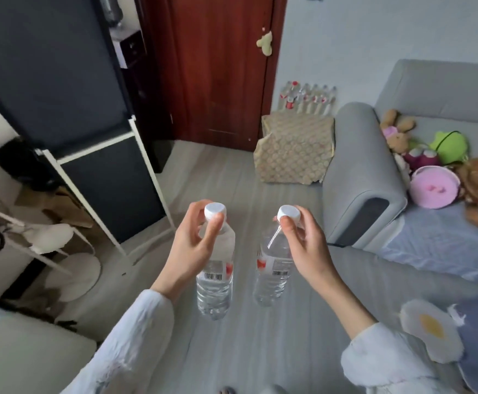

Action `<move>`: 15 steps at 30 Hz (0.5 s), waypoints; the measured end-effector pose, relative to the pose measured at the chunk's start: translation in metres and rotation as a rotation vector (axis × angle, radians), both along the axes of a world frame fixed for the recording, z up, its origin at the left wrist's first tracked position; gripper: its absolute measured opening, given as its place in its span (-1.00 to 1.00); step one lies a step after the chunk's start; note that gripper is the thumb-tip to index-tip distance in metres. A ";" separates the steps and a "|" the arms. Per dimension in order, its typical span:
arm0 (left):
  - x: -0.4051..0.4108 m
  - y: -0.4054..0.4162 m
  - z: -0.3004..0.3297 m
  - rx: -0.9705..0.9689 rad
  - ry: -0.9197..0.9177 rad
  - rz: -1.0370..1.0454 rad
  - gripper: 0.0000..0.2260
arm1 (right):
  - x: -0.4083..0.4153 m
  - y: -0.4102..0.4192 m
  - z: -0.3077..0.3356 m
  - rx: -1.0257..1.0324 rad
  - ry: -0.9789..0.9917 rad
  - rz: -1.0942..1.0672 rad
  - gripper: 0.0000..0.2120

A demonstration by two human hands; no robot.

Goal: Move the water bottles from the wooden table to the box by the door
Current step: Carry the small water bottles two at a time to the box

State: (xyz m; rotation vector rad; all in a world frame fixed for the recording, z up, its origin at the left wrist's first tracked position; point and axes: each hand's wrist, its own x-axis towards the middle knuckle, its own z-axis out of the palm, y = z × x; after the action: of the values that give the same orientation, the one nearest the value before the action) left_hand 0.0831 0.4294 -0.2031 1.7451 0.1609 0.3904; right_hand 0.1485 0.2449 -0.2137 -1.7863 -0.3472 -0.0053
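Currently both hands pinch clear plastic water bottles by their white caps: left hand (195, 245) holds one bottle (215, 282), right hand (306, 245) the other (272, 277), hanging above grey floor, well short of the patterned cardboard box (294, 149) beside the dark red door (218, 66).

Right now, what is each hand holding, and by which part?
Each hand pinches a water bottle by its white cap: left hand holds the left bottle, right hand the right bottle.
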 end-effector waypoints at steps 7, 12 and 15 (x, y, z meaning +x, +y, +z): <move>0.153 0.008 -0.018 -0.032 0.030 -0.057 -0.79 | 0.138 0.001 -0.009 -0.007 0.015 -0.098 -0.48; 0.282 0.005 -0.022 -0.031 0.007 -0.041 -0.79 | 0.267 -0.001 -0.012 -0.029 -0.004 -0.091 -0.54; 0.349 0.002 -0.011 -0.018 -0.004 -0.053 -0.82 | 0.330 -0.003 -0.002 -0.033 -0.026 -0.069 -0.56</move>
State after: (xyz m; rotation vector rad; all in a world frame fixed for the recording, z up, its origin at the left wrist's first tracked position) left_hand 0.4324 0.4312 -0.2142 1.7272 0.1154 0.3528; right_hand 0.4786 0.2420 -0.2158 -1.8314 -0.3056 -0.0718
